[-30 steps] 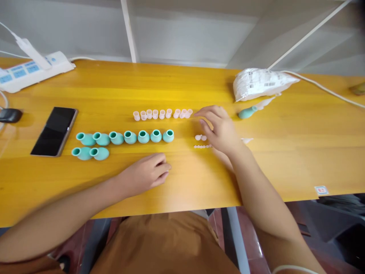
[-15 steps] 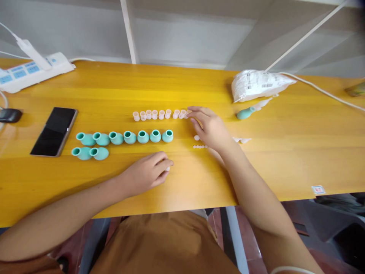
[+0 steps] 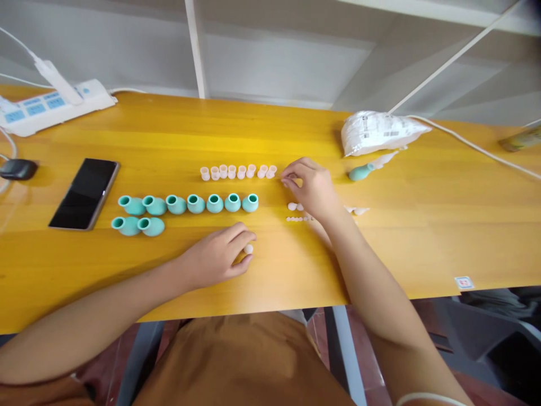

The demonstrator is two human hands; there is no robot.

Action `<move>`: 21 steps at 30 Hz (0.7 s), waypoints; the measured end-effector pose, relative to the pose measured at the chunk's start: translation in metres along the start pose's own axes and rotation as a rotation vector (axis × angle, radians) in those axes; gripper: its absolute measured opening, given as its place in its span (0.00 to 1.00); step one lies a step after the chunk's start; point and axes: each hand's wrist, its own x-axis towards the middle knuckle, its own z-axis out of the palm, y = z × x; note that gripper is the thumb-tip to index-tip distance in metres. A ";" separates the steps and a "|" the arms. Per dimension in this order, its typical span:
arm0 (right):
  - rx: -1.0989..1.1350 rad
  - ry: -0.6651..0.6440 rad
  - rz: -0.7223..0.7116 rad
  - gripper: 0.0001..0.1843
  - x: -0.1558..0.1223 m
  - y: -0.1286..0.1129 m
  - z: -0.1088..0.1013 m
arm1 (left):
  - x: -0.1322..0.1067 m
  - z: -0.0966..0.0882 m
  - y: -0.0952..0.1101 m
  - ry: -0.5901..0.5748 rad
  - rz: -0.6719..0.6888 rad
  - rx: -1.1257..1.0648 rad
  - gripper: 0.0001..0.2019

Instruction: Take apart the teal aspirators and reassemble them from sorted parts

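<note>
My left hand point(image 3: 220, 254) rests near the table's front edge, thumb and fingers apart, with a small white ball point(image 3: 248, 248) in the gap between them. My right hand point(image 3: 310, 186) is at the right end of a row of small whitish cups point(image 3: 241, 172). Its thumb and fingertips are pinched together on one such cup, mostly hidden by the fingers. Teal, vase-shaped bulbs point(image 3: 214, 203) lie in two rows to the left, their open mouths showing. Under and beside my right wrist are small white balls point(image 3: 292, 207), tiny white beads point(image 3: 295, 219) and pointed white pieces point(image 3: 359, 211).
A teal bulb with a white tip point(image 3: 361, 172) lies in front of a white plastic bag point(image 3: 376, 134) at the back right. At the left are a black phone point(image 3: 84, 193), a power strip point(image 3: 59, 107) and a black plug point(image 3: 18, 169). A cable point(image 3: 473, 139) crosses behind.
My left fingers have spread, uncovering the white ball. My right hand has taken the end cup out of the row and its fingertips have come slightly forward and right. The view has shifted a little.
</note>
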 end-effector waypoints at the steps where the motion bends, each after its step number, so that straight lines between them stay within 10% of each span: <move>1: 0.015 0.007 0.006 0.07 0.000 0.000 -0.001 | 0.000 0.000 0.000 -0.003 -0.008 0.000 0.09; 10: 0.440 0.276 0.047 0.09 -0.014 -0.056 -0.028 | 0.001 -0.011 0.006 0.115 -0.086 -0.316 0.08; 16: 0.851 -0.096 -0.197 0.09 -0.034 -0.111 -0.024 | 0.008 -0.022 0.007 -0.040 -0.270 -0.978 0.15; 21: 0.841 -0.141 -0.267 0.14 -0.036 -0.118 -0.016 | 0.011 -0.019 0.010 -0.143 -0.383 -1.236 0.16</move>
